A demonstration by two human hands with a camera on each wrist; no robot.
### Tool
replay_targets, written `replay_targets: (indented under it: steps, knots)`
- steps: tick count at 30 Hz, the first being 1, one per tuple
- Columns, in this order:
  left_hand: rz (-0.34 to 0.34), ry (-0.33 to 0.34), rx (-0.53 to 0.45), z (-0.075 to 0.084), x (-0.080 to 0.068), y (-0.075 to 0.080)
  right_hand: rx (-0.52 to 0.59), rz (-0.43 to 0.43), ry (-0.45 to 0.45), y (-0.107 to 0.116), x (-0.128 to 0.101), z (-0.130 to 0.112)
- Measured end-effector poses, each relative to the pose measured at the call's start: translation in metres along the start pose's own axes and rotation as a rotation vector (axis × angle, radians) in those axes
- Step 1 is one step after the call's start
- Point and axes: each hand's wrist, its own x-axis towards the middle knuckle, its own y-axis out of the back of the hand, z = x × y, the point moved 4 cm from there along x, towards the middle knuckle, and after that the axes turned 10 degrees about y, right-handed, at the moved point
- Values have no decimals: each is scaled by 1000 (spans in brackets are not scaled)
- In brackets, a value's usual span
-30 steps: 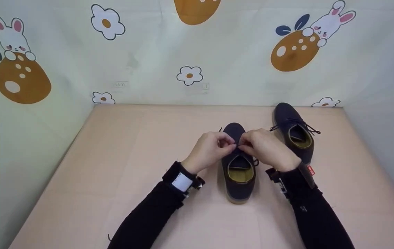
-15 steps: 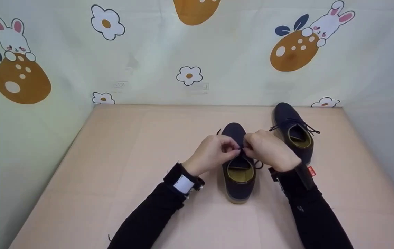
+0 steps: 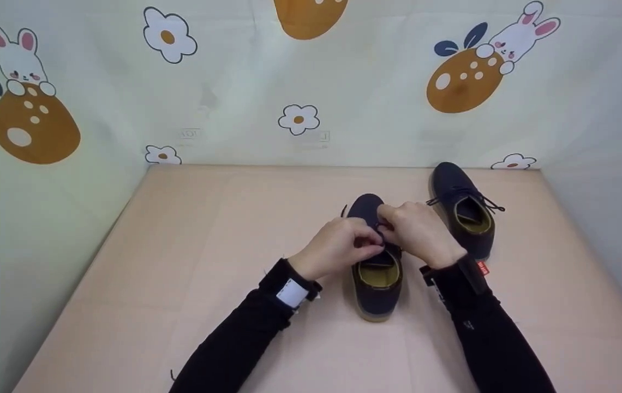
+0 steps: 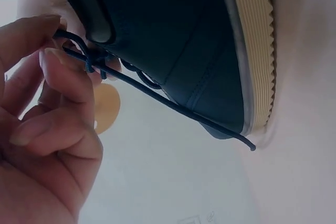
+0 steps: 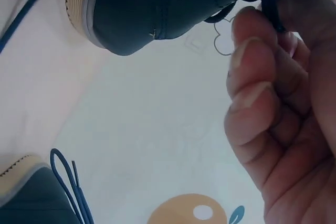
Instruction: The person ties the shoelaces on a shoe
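Two hands working over the near shoe (image 3: 376, 273).
Left hand (image 3: 338, 245) and right hand (image 3: 417, 232) are pinching its lace (image 4: 157, 95); two shoes are standing on the table (image 3: 180, 273).

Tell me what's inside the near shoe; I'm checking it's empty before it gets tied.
Inside the near shoe only a yellow lining shows. The left hand and right hand, pinching the lace, cover the front.
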Motion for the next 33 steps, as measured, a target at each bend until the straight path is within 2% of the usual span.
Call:
replay_targets:
  steps: [2,5,8,10,13,16,26,33]
  knots:
    - [30,-9,24,0,0,1,-10,25,15,0,-1,1]
    - [137,8,32,-3,1,7,-20,45,17,1,-1,1]
    - [250,96,0,-12,2,11,-23,50,18,1,-1,1]
    - [270,172,-44,-22,3,10,-16,56,23,1,-1,1]
    - [223,279,-124,-33,6,4,-1,72,43,2,-1,0]
    - [160,334,-219,-38,7,-1,26,89,60,2,-1,0]
    - [49,392,-475,-40,7,-6,130,74,69,4,1,-2]
    - [8,431,-479,-39,5,-9,203,51,78,7,1,-4]
